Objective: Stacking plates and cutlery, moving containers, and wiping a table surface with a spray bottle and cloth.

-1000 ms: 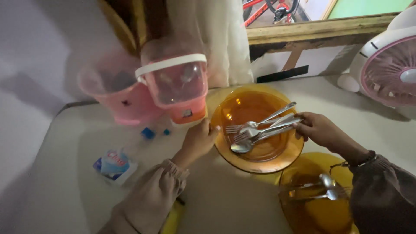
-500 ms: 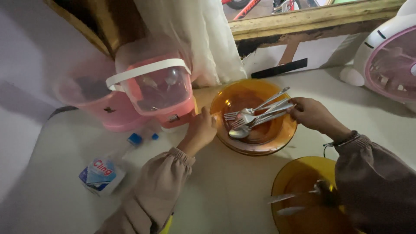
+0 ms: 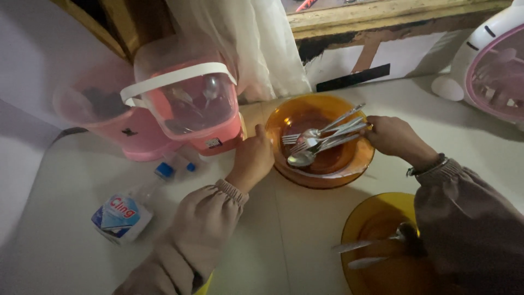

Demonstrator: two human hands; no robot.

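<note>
- The right hand (image 3: 394, 136) is closing its fingers round the handle ends of a bundle of forks and spoons (image 3: 319, 141), holding them just above the amber plate (image 3: 349, 170).
- The left hand (image 3: 252, 157) is curling against that plate's near rim, thumb up, steadying it; I cannot tell whether the fingers are actually gripping it.
- The heads are fanning out loosely beyond the fingertips, so one piece could be slipping free and clattering onto the glass.
- Just past the left thumb, a pink lidded container (image 3: 188, 106) is sitting close; a nudged plate could be knocking it.
- A second amber plate (image 3: 371, 229) with spoons is lying under the right sleeve, which could be snagging them.
</note>
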